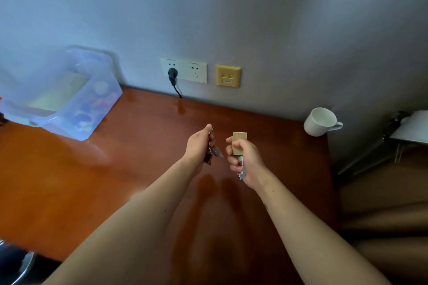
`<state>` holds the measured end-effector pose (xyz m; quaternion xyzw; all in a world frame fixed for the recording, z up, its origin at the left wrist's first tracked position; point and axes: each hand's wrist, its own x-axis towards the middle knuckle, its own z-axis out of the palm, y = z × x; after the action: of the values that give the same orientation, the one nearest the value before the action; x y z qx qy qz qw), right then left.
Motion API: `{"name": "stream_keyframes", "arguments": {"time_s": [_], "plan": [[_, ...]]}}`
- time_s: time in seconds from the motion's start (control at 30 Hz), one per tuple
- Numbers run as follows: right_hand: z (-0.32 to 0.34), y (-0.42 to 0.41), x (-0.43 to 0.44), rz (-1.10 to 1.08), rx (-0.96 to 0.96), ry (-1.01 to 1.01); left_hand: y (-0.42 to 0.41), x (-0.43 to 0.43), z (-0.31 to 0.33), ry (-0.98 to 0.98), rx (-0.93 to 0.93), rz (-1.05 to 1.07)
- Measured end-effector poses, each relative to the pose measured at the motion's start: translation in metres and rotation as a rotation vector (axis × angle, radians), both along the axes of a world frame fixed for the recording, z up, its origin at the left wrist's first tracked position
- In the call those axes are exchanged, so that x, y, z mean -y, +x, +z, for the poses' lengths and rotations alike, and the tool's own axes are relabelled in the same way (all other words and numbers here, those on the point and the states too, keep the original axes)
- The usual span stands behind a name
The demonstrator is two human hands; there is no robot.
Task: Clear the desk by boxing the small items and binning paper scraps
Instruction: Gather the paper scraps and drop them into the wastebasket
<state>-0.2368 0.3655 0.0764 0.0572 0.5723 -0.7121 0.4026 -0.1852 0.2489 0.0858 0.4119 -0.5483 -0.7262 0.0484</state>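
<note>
**Over the desk, both hands full of scraps**

Below the wall socket (184,70), which has a black plug (172,74) in its left half, a red-brown desk (115,180) runs along the wall. Far left of the socket, pushed towards the wall, stands the clear plastic box (69,95). It is blurred, but a pale yellowish sheet and some small coloured items show through its side.

Below the socket and slightly right of it, the left hand (199,143) is raised above the desk. Its fingers are curled and the thumb presses down on a few thin paper scraps (214,151), whose dark and pale ends stick out under the hand towards the other one. Just beside it, further right of the socket, the right hand (243,157) is clenched in a fist round a tan card piece (238,143) that stands up out of the top of the grip. A grey-white scrap (240,172) pokes out under the same fist. The two hands are near each other but apart.

Right of the socket on the wall sits a yellow wall plate (228,75). Far right of the socket, at the desk's back corner, a white mug (320,121) stands with its handle pointing right.
</note>
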Motion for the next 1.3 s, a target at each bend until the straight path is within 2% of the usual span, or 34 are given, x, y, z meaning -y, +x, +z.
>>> {"name": "stream_keyframes", "arguments": {"time_s": [0.47,0.9,1.3], "plan": [[0.02,0.084,0.112,0.132,0.0,-0.047,0.096,0.103,0.012,0.06,-0.093,0.198],[0.027,0.173,0.254,0.133,-0.002,-0.027,0.179,0.252,0.004,0.114,-0.09,0.17],[0.035,0.194,0.307,0.208,-0.057,0.037,0.207,0.303,0.004,0.186,-0.143,0.24]]}}
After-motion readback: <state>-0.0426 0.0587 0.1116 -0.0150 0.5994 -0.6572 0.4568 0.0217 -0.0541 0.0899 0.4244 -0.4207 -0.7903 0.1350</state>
